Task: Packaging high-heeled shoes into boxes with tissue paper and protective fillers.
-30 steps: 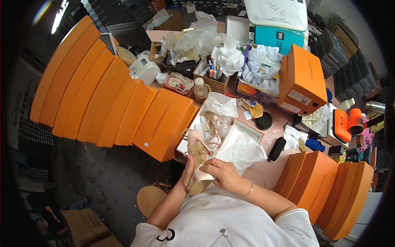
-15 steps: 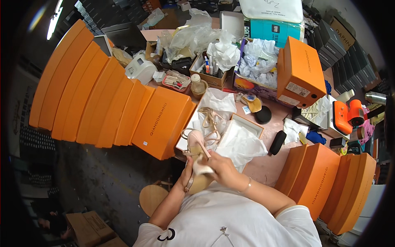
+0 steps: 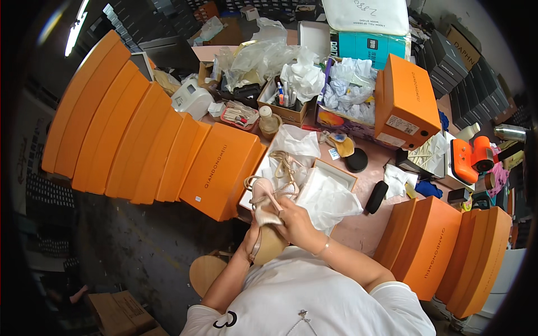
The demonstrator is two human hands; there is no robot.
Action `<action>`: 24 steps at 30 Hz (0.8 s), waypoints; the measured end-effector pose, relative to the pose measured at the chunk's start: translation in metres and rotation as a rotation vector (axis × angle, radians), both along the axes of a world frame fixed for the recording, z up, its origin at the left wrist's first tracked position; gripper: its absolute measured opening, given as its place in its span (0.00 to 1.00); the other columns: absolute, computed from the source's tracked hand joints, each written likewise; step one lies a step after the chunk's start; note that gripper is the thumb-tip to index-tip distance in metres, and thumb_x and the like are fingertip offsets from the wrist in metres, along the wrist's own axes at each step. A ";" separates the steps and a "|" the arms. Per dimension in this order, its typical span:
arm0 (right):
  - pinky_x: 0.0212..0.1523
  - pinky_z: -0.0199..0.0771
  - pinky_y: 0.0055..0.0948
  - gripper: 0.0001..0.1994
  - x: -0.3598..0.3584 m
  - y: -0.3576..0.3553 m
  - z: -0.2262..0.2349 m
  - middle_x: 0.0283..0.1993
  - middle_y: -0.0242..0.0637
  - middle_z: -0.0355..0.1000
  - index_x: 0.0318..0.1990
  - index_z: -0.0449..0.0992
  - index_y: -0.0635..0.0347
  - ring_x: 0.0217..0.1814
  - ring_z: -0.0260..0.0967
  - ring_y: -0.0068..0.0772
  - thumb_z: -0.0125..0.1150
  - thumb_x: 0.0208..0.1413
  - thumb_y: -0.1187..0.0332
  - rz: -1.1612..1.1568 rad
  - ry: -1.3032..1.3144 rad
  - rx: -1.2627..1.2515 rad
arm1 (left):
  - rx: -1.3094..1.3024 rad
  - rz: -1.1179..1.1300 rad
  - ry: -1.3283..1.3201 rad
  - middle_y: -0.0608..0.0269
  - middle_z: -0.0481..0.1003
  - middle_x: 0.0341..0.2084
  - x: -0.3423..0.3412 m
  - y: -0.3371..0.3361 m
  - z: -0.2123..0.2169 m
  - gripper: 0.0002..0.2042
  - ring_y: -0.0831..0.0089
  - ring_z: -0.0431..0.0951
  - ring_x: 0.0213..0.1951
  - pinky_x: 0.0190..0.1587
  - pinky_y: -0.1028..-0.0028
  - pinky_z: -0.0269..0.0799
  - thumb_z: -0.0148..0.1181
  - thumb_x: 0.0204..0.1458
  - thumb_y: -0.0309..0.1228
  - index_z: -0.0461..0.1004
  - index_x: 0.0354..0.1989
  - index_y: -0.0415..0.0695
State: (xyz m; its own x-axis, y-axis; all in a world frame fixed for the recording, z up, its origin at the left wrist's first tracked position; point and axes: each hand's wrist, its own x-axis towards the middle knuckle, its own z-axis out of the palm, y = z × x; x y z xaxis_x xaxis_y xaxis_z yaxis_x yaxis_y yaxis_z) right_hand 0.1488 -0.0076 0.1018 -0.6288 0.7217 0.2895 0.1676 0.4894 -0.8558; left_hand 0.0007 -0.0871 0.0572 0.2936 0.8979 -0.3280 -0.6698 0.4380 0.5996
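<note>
A beige high-heeled sandal (image 3: 269,246) is in my left hand (image 3: 250,237), turned with its sole upward and its heel end away from me. My left fingers wrap round its side. My right hand (image 3: 298,223) is closed by the heel and presses a small white cloth (image 3: 270,217) against the sole; most of its fingertips are hidden. Just beyond, a second strappy sandal (image 3: 287,166) lies on white tissue paper (image 3: 300,140) in an open shoe box. To the right, a white-lined box part (image 3: 328,175) holds more crumpled tissue (image 3: 332,203).
Orange shoe boxes (image 3: 216,171) stand in a long row at left; more orange boxes (image 3: 428,241) are at right. Along the back sit a bottle (image 3: 269,122), a tray of swabs (image 3: 240,115) and a paper-filled carton (image 3: 350,89). A black case (image 3: 376,197) lies right of the tissue.
My right hand has shifted slightly left and up along the sole with the cloth. The sandal has tilted a little, showing more of its sole. My left hand keeps its hold.
</note>
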 end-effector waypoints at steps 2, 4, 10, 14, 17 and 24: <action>0.44 0.73 0.34 0.16 0.020 -0.010 0.014 0.43 0.43 0.72 0.42 0.77 0.57 0.42 0.72 0.46 0.64 0.42 0.77 0.254 -0.105 -0.122 | 0.011 0.216 0.269 0.58 0.71 0.46 0.003 0.005 0.007 0.40 0.69 0.75 0.45 0.47 0.70 0.72 0.34 0.54 0.66 0.58 0.61 0.41; 0.44 0.72 0.33 0.14 0.037 -0.012 0.019 0.40 0.42 0.73 0.42 0.76 0.60 0.41 0.72 0.43 0.62 0.45 0.77 0.370 -0.036 -0.167 | 0.087 0.111 0.045 0.56 0.72 0.40 -0.016 0.009 -0.007 0.41 0.67 0.76 0.39 0.42 0.69 0.73 0.38 0.54 0.65 0.55 0.63 0.40; 0.36 0.68 0.23 0.07 0.076 0.015 0.026 0.34 0.33 0.72 0.37 0.76 0.64 0.33 0.68 0.24 0.60 0.48 0.78 -0.026 0.095 -0.466 | 0.233 -0.017 -0.215 0.54 0.72 0.31 -0.026 0.040 0.031 0.43 0.63 0.77 0.31 0.38 0.65 0.74 0.35 0.53 0.67 0.53 0.65 0.41; 0.36 0.68 0.23 0.06 0.107 0.032 -0.011 0.32 0.35 0.72 0.37 0.76 0.65 0.33 0.68 0.25 0.60 0.50 0.79 -0.494 0.017 -0.301 | 0.148 0.130 -0.406 0.55 0.72 0.29 -0.012 0.052 0.027 0.41 0.62 0.77 0.29 0.37 0.65 0.74 0.29 0.54 0.67 0.54 0.65 0.44; 0.34 0.67 0.23 0.05 0.147 0.048 -0.048 0.31 0.35 0.71 0.36 0.76 0.67 0.32 0.67 0.23 0.60 0.53 0.76 -0.713 -0.043 -0.136 | 0.057 0.151 -0.405 0.57 0.73 0.30 -0.005 0.054 0.030 0.40 0.64 0.76 0.29 0.38 0.64 0.74 0.31 0.54 0.67 0.55 0.64 0.46; 0.34 0.65 0.21 0.06 0.161 0.054 -0.050 0.32 0.31 0.69 0.39 0.74 0.66 0.33 0.64 0.20 0.59 0.54 0.75 -0.793 0.089 -0.235 | -0.057 0.282 -0.550 0.58 0.73 0.31 0.009 0.059 0.032 0.37 0.65 0.75 0.32 0.43 0.64 0.74 0.36 0.57 0.63 0.54 0.64 0.45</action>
